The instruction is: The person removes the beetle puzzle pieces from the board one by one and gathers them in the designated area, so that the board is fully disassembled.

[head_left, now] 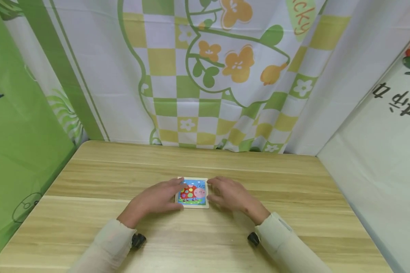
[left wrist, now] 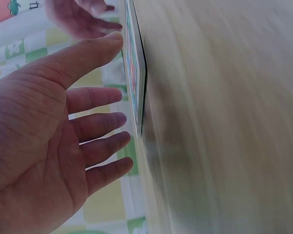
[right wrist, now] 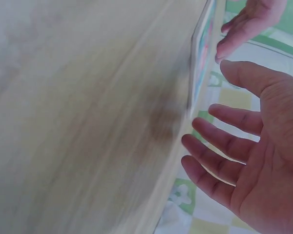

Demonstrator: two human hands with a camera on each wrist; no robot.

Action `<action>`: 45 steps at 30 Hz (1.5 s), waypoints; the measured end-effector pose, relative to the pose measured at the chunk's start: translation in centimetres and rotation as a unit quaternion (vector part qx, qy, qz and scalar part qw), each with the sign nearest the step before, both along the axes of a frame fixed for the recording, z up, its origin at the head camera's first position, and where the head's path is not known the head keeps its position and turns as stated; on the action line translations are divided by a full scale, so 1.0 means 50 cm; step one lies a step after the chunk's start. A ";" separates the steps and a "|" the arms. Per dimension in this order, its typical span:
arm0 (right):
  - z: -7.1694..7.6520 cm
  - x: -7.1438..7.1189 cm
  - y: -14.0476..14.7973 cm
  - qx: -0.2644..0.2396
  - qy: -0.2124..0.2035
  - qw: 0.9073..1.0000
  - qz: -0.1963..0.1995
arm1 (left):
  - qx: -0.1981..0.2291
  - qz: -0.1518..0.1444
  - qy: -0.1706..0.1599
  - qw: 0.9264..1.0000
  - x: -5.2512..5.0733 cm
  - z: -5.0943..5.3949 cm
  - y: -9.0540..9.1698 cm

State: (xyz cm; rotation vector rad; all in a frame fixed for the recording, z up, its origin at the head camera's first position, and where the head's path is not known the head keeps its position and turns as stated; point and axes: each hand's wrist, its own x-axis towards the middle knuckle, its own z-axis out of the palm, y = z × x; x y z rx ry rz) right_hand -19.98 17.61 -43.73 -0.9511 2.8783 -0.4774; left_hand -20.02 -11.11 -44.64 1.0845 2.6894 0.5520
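A small square ladybug picture board with a pale frame lies flat on the wooden table. It shows a red spotted ladybug on blue and green. My left hand is at its left side, thumb and fingers spread, the fingertips overlapping its edge in the head view. At the opposite side is my right hand, its fingertips close to the right edge. Both wrist views show straight or slightly bent fingers with nothing in the palms. The board appears edge-on there; whether any fingertip touches it, I cannot tell.
The wooden table stretches around the board on all sides. Behind it hangs a checkered, flowered curtain. A green cloth borders the left and a white printed sheet the right.
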 end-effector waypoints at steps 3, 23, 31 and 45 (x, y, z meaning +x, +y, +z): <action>-0.007 -0.014 -0.004 0.006 -0.009 1.000 -0.003 | -0.006 -0.004 0.000 1.000 -0.003 0.000 0.017; -0.009 -0.037 -0.029 0.021 -0.085 0.995 -0.040 | -0.043 -0.021 -0.018 0.999 -0.010 -0.004 0.045; -0.008 -0.049 -0.034 0.018 -0.103 0.993 -0.048 | -0.054 -0.034 -0.010 0.998 -0.007 0.003 0.051; 0.003 -0.055 -0.040 0.027 -0.110 0.993 -0.046 | -0.055 -0.024 -0.017 0.998 -0.004 0.004 0.055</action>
